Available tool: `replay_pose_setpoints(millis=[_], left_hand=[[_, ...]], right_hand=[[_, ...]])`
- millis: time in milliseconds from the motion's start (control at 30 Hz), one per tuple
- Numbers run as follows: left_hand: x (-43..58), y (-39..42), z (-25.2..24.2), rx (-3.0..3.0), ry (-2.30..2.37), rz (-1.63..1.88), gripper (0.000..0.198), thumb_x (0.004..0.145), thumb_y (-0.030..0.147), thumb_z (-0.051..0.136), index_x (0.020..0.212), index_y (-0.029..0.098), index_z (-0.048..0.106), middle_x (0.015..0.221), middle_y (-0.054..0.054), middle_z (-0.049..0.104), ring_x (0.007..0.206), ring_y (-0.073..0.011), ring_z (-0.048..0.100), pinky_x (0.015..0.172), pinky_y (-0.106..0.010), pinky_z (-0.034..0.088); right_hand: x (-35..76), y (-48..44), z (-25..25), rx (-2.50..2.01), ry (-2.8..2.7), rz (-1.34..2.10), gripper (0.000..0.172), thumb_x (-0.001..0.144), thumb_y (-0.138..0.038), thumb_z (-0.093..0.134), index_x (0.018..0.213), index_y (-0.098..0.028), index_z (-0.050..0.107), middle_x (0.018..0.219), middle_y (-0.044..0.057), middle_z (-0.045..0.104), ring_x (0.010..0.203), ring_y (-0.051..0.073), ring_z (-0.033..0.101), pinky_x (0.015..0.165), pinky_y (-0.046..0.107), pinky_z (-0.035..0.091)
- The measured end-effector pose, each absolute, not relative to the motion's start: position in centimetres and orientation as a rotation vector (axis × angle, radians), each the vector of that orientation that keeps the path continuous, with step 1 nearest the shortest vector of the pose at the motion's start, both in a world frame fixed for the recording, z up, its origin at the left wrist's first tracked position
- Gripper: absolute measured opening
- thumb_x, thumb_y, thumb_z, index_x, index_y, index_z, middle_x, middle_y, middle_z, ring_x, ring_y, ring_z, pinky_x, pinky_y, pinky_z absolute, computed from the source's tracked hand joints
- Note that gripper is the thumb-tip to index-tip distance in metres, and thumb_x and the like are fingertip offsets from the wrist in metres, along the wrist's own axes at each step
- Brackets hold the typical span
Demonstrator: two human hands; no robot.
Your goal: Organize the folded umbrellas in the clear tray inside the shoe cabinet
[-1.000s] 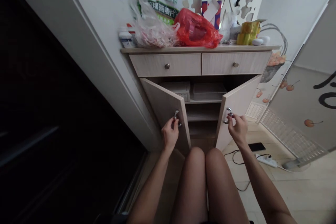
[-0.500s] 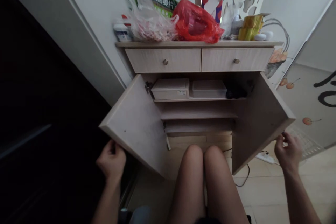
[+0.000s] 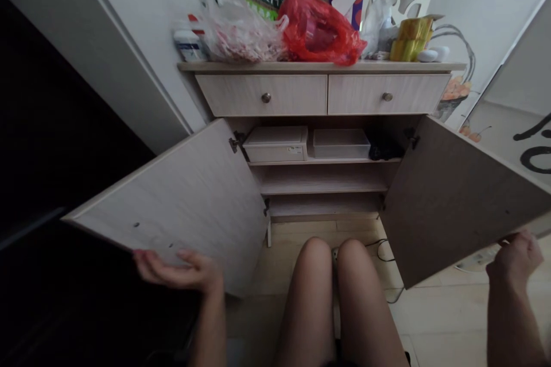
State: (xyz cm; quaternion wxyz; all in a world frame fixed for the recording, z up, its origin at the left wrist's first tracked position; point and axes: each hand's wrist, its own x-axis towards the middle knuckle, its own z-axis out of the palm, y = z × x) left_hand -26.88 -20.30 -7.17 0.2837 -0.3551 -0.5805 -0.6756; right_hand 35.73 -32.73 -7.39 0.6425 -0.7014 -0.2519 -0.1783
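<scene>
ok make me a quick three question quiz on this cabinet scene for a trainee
1. True or false: the left hand is inside the cabinet.
2. On the upper shelf, what sits directly to the right of the labelled box? (a) a red bag (b) a translucent box (c) yellow tape rolls
3. How many round drawer knobs are visible?

Key: 1. False; it is by the left door's lower edge. 2. b. 3. Two.
</scene>
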Motion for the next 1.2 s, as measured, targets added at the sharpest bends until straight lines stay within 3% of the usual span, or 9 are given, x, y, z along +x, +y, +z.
replay_pose_setpoints(millis=[67,133,200,400,533,633,800,933,1200], left_hand=[[-23.7,-18.7,-7.7,-1.092,-1.441,-1.771,0.057,0.09,0.052,0.046,0.129,0.01,0.051,0.137,-0.025,0.051,0.136,-0.0329,0.045,0.112,-0.056,0.035],[-20.5,-15.9,-7.3,-1.369,-1.388,-1.802,0.049,0.092,0.05,0.047,0.121,0.012,0.057,0.123,-0.022,0.061,0.127,-0.0315,0.054,0.108,-0.054,0.041],[-17.1,-12.2,-6.0,-1.768,-1.34,-1.797,0.04,0.095,0.045,0.045,0.116,0.016,0.062,0.114,-0.017,0.067,0.117,-0.0271,0.062,0.105,-0.05,0.046],[-6.7,0.1,-0.2,-2.522,-1.143,-1.178,0.03,0.096,0.028,0.048,0.116,0.016,0.067,0.122,-0.015,0.069,0.126,-0.0258,0.056,0.11,-0.044,0.04],[-1.6,5.7,1.9,-2.621,-1.228,-0.614,0.033,0.091,0.014,0.052,0.121,0.008,0.065,0.126,-0.02,0.066,0.129,-0.0294,0.051,0.111,-0.044,0.037],[-0.1,7.9,1.8,-2.598,-1.323,-0.43,0.027,0.088,0.007,0.051,0.106,0.005,0.072,0.11,-0.022,0.071,0.115,-0.0297,0.06,0.104,-0.044,0.041],[-0.7,8.8,0.6,-2.606,-1.386,-0.428,0.031,0.088,0.004,0.047,0.1,0.012,0.075,0.1,-0.018,0.073,0.097,-0.025,0.067,0.089,-0.038,0.048],[-2.5,6.5,0.6,-2.629,-1.357,-0.497,0.029,0.095,0.015,0.047,0.109,0.016,0.073,0.107,-0.015,0.073,0.099,-0.0236,0.066,0.089,-0.036,0.047],[-9.9,-8.0,-0.2,-2.669,-1.018,-1.023,0.024,0.097,0.025,0.051,0.105,0.024,0.073,0.097,-0.007,0.076,0.093,-0.0201,0.068,0.095,-0.039,0.043]], right_hand=[[32.5,-32.1,-5.9,-1.549,-0.408,-0.508,0.05,0.089,-0.064,0.031,0.105,-0.038,0.071,0.092,0.02,0.065,0.085,0.04,0.061,0.061,0.059,0.039],[28.9,-31.4,-4.2,-1.537,-0.406,-0.729,0.05,0.09,-0.058,0.039,0.13,-0.037,0.059,0.124,0.021,0.06,0.113,0.04,0.057,0.078,0.062,0.043],[25.7,-29.8,-2.8,-1.489,-0.588,-0.813,0.051,0.092,-0.051,0.044,0.14,-0.034,0.049,0.135,0.019,0.054,0.118,0.038,0.056,0.085,0.06,0.046],[22.5,-15.8,-0.4,-1.415,-1.468,-0.441,0.032,0.099,-0.031,0.039,0.112,-0.018,0.066,0.119,0.015,0.066,0.112,0.027,0.06,0.096,0.045,0.045],[23.3,-4.5,0.1,-1.679,-1.769,-0.332,0.034,0.098,-0.021,0.044,0.125,-0.01,0.062,0.132,0.017,0.06,0.106,0.02,0.059,0.089,0.031,0.044],[23.8,-0.1,0.1,-1.791,-1.856,-0.296,0.034,0.097,-0.023,0.051,0.124,-0.005,0.061,0.124,0.017,0.064,0.093,0.014,0.059,0.076,0.025,0.042],[24.5,1.0,0.1,-1.946,-1.912,-0.284,0.031,0.102,-0.027,0.045,0.099,-0.005,0.068,0.096,0.01,0.069,0.073,0.007,0.054,0.064,0.021,0.034],[24.6,-1.9,0.8,-1.88,-1.942,-0.365,0.043,0.106,-0.032,0.034,0.104,-0.007,0.069,0.099,0.008,0.068,0.08,0.008,0.055,0.065,0.021,0.032],[23.2,-17.2,-0.2,-1.656,-1.991,-0.375,0.023,0.098,-0.034,0.054,0.099,-0.026,0.075,0.092,0.003,0.073,0.077,0.015,0.064,0.06,0.024,0.036]])
